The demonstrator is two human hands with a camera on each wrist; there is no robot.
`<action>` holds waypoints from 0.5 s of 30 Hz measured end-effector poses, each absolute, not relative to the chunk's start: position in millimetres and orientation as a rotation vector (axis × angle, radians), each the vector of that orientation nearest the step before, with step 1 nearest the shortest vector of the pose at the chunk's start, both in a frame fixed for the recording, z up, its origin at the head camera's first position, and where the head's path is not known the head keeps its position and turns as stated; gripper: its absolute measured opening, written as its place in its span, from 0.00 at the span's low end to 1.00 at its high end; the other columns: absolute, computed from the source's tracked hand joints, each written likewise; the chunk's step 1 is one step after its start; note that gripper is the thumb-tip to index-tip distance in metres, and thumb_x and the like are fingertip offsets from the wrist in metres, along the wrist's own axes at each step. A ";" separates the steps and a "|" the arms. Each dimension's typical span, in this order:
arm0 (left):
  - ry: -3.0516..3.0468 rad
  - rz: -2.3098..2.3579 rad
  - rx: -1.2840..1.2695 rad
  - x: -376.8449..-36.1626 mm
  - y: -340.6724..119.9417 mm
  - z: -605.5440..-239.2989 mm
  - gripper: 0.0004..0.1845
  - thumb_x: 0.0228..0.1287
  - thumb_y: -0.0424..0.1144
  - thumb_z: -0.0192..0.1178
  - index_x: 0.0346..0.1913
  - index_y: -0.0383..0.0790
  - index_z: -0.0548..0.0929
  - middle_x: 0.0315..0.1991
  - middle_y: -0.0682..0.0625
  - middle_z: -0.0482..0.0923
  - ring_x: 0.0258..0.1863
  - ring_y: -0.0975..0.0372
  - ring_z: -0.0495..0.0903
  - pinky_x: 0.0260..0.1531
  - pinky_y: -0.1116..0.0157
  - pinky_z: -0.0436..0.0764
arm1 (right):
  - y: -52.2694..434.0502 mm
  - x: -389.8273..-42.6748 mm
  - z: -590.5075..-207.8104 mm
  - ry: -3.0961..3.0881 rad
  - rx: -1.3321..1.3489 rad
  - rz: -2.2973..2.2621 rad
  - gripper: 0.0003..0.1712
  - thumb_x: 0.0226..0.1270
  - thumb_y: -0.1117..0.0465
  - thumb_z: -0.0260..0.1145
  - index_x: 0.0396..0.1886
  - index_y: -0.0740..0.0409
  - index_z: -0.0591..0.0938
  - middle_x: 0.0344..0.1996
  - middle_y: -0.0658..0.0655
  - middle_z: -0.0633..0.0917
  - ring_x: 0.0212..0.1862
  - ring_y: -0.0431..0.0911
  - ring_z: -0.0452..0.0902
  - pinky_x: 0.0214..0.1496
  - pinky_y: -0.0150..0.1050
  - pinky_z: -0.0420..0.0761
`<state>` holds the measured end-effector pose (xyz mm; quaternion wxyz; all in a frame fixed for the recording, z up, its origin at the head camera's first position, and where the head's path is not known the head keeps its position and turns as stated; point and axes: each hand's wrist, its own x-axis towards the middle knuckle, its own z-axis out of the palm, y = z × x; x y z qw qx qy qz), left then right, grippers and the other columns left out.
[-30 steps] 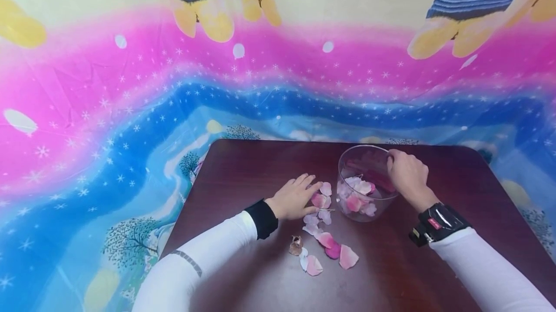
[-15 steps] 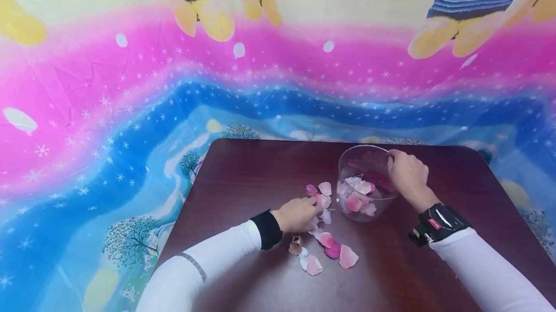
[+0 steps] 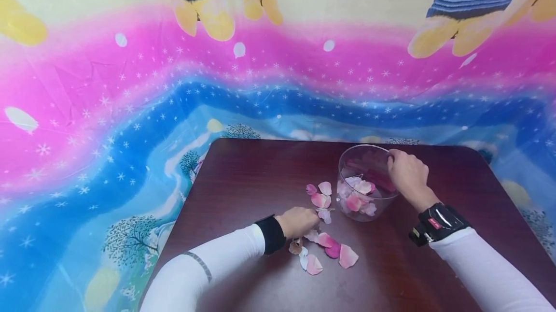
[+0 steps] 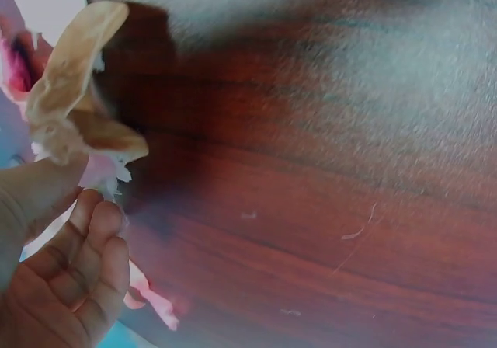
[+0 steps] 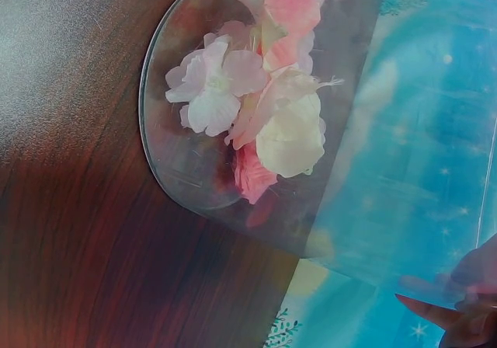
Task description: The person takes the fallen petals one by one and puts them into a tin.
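We list: left hand (image 3: 299,222), pinching one thin pale-pink petal (image 4: 101,169); right hand (image 3: 408,172), gripping one smooth transparent cylindrical tub (image 3: 362,160) of ruffled petals (image 5: 289,134).

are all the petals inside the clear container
No, several pink petals lie on the dark table outside the clear container.

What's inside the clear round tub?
A pale pink-and-white flower, a cream petal and some coral-pink petals lie inside the clear round tub. They overlap, so the ones underneath are partly hidden and can't be counted.
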<state>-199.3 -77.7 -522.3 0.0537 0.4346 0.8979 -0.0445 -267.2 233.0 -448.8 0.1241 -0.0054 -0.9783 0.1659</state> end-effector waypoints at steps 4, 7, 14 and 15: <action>2.727 -0.169 1.328 -197.7 -79.4 -525.1 0.08 0.65 0.36 0.64 0.38 0.55 0.89 0.39 0.59 0.87 0.37 0.68 0.86 0.37 0.69 0.85 | 232.8 -267.9 -448.2 -2.856 -0.017 0.481 0.16 0.75 0.59 0.53 0.51 0.59 0.83 0.31 0.68 0.86 0.32 0.65 0.81 0.20 0.52 0.69; 2.724 -0.163 1.333 -198.3 -80.5 -527.9 0.09 0.65 0.35 0.64 0.38 0.55 0.88 0.40 0.59 0.87 0.38 0.68 0.86 0.37 0.69 0.85 | 232.8 -268.5 -447.8 -2.860 -0.018 0.481 0.16 0.75 0.59 0.53 0.52 0.60 0.83 0.30 0.67 0.85 0.31 0.63 0.80 0.20 0.51 0.68; 2.685 -0.038 1.289 -201.9 -83.7 -533.4 0.11 0.65 0.33 0.63 0.41 0.55 0.89 0.42 0.59 0.86 0.40 0.68 0.85 0.39 0.70 0.85 | 232.6 -268.6 -448.0 -2.871 -0.023 0.481 0.16 0.75 0.59 0.53 0.52 0.59 0.83 0.30 0.66 0.85 0.31 0.63 0.80 0.20 0.51 0.68; 2.685 -0.036 1.288 -202.3 -84.2 -532.3 0.11 0.65 0.32 0.63 0.41 0.54 0.89 0.42 0.58 0.86 0.40 0.68 0.85 0.39 0.70 0.85 | 232.5 -268.6 -447.9 -2.871 -0.024 0.480 0.16 0.75 0.59 0.53 0.52 0.59 0.83 0.30 0.66 0.85 0.30 0.63 0.80 0.20 0.51 0.68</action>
